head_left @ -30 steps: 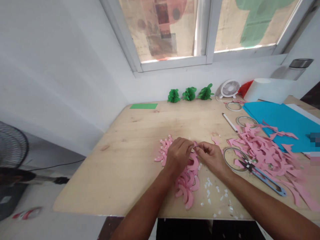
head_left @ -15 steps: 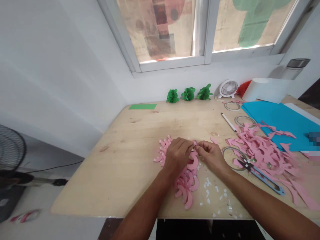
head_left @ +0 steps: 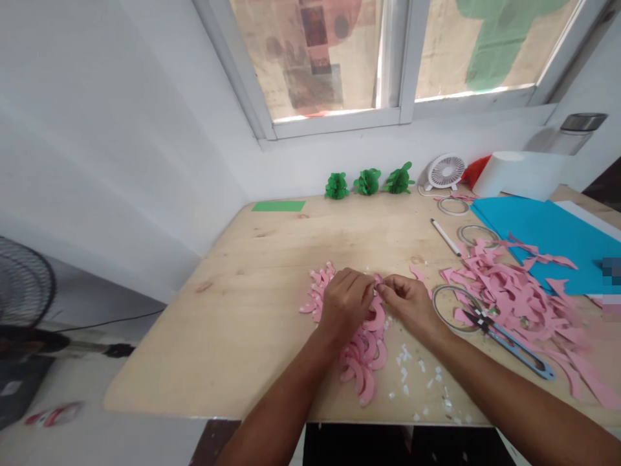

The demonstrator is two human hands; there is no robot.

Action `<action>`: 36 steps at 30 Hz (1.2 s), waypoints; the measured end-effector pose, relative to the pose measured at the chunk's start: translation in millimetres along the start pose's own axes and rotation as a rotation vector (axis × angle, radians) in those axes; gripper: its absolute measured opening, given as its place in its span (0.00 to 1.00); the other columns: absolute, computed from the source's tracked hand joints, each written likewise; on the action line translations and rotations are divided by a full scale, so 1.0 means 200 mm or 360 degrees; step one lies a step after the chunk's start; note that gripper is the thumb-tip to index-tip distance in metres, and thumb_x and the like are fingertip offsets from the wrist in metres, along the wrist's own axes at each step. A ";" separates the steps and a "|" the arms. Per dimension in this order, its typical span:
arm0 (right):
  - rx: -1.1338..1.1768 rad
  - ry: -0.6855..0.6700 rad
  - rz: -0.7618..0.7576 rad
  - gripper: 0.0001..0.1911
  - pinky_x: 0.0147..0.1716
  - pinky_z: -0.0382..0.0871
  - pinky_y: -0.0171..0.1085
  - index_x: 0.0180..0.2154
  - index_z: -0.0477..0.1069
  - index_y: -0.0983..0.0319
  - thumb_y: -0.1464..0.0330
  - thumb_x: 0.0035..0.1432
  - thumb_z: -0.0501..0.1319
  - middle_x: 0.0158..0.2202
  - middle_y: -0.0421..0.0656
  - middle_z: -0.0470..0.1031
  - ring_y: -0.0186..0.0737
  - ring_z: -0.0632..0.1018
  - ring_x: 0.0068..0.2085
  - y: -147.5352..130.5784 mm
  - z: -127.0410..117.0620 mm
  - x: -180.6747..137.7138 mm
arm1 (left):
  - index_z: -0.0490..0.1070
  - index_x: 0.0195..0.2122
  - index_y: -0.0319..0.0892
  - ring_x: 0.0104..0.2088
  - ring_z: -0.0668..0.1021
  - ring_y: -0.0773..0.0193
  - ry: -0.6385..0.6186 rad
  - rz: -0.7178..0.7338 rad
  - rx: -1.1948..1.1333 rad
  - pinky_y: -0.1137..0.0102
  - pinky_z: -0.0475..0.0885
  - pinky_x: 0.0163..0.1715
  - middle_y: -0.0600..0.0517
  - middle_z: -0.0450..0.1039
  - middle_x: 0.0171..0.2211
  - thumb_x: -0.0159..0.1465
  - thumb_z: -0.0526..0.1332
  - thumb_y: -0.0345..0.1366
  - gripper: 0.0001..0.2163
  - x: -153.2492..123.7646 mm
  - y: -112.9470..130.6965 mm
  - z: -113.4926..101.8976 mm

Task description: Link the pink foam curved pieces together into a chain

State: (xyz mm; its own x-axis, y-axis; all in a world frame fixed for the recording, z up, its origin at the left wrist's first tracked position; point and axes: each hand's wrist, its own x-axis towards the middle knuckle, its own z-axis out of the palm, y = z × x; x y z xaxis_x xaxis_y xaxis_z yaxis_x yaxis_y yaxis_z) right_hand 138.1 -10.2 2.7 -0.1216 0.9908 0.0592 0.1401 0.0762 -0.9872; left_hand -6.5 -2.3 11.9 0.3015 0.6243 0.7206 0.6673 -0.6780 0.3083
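Observation:
My left hand (head_left: 347,299) and my right hand (head_left: 408,303) meet over the middle of the table, fingertips pinched together. Between them is a small pink paper piece (head_left: 378,278), mostly hidden by the fingers. Beneath and in front of my left hand lies a pile of curved pink paper pieces (head_left: 366,382). More short pink pieces (head_left: 317,288) with pale tips show to the left of that hand. Small white bits (head_left: 405,374) are scattered on the tabletop below my right hand.
Right of my hands are blue-handled snips (head_left: 521,351), a tape roll (head_left: 435,310) and heaped pink scraps (head_left: 514,288). Further back lie a white pen (head_left: 445,237), blue sheets (head_left: 528,217) and a small fan (head_left: 445,171). Green paper shapes (head_left: 367,183) stand along the wall.
The view has shifted very slightly. Both hands keep nearly the same place and stay pinched together; the piles on the table look the same.

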 end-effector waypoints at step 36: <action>0.0202 0.0510 0.0127 0.11 0.22 0.58 0.31 0.25 0.70 0.64 0.61 0.47 0.60 0.20 0.39 0.66 0.33 0.66 0.24 -0.11 -0.11 0.05 | 0.69 0.42 0.41 0.38 0.76 0.63 -0.0561 -0.0821 -0.1112 0.70 0.71 0.33 0.47 0.74 0.40 0.55 0.60 0.34 0.12 0.02 0.01 -0.02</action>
State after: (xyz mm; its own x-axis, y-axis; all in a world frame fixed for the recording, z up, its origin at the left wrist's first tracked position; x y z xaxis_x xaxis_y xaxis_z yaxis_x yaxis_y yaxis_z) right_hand 155.9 0.0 28.1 0.2021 0.9793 0.0050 0.0111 0.0028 -0.9999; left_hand -7.4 -2.7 17.7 0.3477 0.9168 0.1963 0.2503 -0.2925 0.9229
